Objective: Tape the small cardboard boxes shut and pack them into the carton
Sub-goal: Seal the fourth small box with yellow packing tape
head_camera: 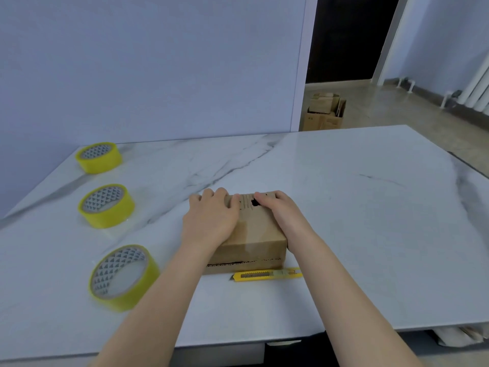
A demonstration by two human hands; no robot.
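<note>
A small brown cardboard box [255, 234] sits on the white marble table [357, 221], near its front middle. My left hand [211, 218] lies flat on the box's left top, fingers curled over its far edge. My right hand [283, 215] rests on the right top and side, fingers pointing toward a dark printed mark on the lid. Both hands press on the box. A yellow utility knife [267, 274] lies on the table just in front of the box.
Three yellow tape rolls stand in a line at the left: far [99, 157], middle [106, 205], near [123, 277]. An open carton [324, 112] holding small boxes stands on the floor beyond the table's far edge. A wall panel runs behind the table.
</note>
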